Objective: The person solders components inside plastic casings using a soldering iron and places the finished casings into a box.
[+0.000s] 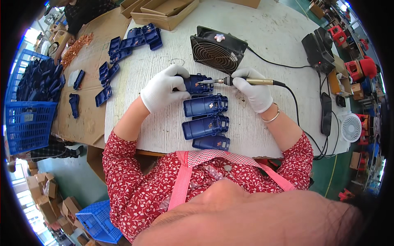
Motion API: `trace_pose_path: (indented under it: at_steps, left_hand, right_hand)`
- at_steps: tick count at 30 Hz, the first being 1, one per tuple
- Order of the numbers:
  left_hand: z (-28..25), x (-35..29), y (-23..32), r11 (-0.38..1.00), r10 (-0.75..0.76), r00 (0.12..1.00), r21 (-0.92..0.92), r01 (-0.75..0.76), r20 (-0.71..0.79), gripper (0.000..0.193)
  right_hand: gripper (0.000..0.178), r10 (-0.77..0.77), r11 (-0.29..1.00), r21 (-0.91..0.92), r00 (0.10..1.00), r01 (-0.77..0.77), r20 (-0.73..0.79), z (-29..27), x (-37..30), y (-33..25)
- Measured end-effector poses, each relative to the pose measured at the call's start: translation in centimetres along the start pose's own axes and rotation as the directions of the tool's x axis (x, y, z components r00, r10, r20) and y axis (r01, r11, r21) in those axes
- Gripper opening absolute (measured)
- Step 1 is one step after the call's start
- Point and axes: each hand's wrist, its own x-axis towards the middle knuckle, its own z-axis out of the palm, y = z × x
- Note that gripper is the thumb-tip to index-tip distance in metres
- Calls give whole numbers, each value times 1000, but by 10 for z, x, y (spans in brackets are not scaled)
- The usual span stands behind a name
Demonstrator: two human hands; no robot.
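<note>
At upper middle sits a black fan [214,54]; lower down lie more blue cases [201,106]; mid-frame, the half-curled left hand [163,88] pinches one blue case [193,84] on its right; the right hand [254,92] wraps a soldering iron [261,82].

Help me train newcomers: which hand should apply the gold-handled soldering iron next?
Likely the right white-gloved hand: it holds the iron over the blue plastic shell, which the left white-gloved hand grips.

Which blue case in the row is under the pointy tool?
The top case, farthest from the person's chest. Only it is under the soldering iron's tip and held by the left hand.
</note>
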Motion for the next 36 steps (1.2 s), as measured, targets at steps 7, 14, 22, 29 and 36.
trace_pose_path:
  at_steps: [7,14,22,29,36]
  left_hand:
    - [-1,0,1,1000,-11,1000,-4,11,17,18]
    - [-2,2,1,1000,-18,1000,-8,18,21,18]
    - [-2,0,-8,998,57,998,-36,-56,35,17]
    - [-35,4,-62,978,43,964,207,13,-264,20]
    - [-59,-22,-145,517,-156,701,547,658,-696,31]
  right_hand:
    - [13,9,999,-38,1000,-8,30,0,-1,-2]
    - [10,-38,999,-26,998,40,55,0,0,0]
    - [10,-2,1000,0,999,2,35,-1,0,3]
    - [12,-22,976,217,999,28,-29,-6,2,9]
    - [11,-37,965,260,999,38,-8,-5,3,9]
